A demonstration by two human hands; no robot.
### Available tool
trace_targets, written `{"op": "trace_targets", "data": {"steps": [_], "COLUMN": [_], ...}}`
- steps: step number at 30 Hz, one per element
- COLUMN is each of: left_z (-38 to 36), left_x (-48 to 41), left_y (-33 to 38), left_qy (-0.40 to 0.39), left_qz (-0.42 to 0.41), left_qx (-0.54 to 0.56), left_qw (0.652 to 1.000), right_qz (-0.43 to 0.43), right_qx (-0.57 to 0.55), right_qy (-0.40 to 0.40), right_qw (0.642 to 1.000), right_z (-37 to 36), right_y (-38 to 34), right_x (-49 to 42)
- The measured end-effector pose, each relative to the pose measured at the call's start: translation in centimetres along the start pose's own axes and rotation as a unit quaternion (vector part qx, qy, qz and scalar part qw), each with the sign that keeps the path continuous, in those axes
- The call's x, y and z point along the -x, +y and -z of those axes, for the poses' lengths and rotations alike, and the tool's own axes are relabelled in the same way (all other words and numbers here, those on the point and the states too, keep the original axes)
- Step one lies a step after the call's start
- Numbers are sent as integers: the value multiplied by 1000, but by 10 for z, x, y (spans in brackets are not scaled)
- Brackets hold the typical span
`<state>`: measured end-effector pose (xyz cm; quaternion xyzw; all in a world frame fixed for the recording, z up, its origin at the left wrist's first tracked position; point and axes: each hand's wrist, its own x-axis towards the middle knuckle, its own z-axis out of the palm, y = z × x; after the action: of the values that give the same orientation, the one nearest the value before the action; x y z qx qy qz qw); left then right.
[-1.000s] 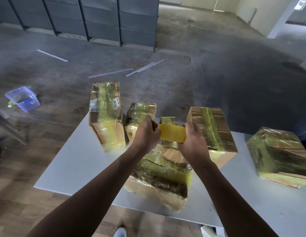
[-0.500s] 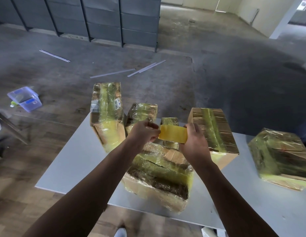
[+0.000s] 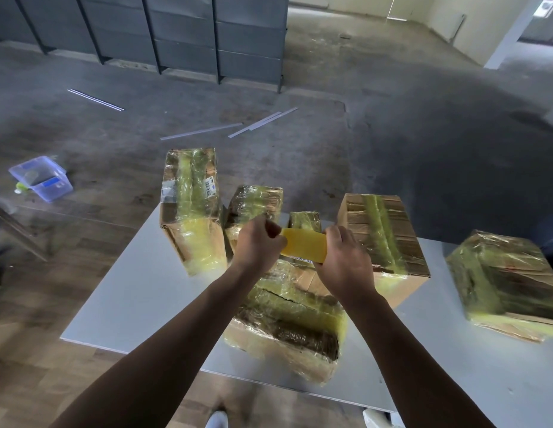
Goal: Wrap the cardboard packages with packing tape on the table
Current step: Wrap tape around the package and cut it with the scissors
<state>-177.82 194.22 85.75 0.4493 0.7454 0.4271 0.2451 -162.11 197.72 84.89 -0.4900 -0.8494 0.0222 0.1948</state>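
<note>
Fingers [image 3: 334, 235] of both hands are curled onto the yellow packing tape [image 3: 304, 244]. The left hand [image 3: 258, 242] pinches its left end and the right hand [image 3: 346, 261] grips its right end, so the tape spans the gap between them. It hangs above the far end of the nearest cardboard package [image 3: 287, 319], on the grey table [image 3: 139, 298]. The tape looks light, thin and sticky, likely to fold onto itself. It is best held at the edges and kept taut. More wrapped packages [image 3: 192, 208] stand left, far and right.
</note>
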Motion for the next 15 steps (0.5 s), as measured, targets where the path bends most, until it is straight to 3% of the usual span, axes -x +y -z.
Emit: {"op": "trace_targets", "data": {"steps": [2, 3, 5, 6, 7, 10, 15], "left_z": [0, 3, 10, 13, 15, 15, 9], "left_x": [-1, -2, -4, -5, -7, -12, -13], "left_y": [-3, -2, 0, -1, -4, -16, -22], "left_qy": [-2, -19, -88, -118, -142, -194, -175], "left_qz": [23, 78, 190, 220, 238, 217, 257], "left_qx": [26, 110, 328, 376, 391, 361, 382], "left_qw": [999, 991, 921, 892, 878, 886, 870], "right_qz": [-1, -8, -23, -22, -17, -15, 10], "right_qx": [-3, -10, -39, -51, -59, -78, -53], "right_qy": [1, -3, -21, -23, -24, -16, 20], "right_qw": [1000, 1000, 999, 998, 998, 997, 998], "right_z": [1, 4, 7, 7, 6, 3, -6], "right_y": [1, 1, 4, 6, 7, 8, 11], "right_x": [-1, -1, -2, -2, -2, -2, 1]}}
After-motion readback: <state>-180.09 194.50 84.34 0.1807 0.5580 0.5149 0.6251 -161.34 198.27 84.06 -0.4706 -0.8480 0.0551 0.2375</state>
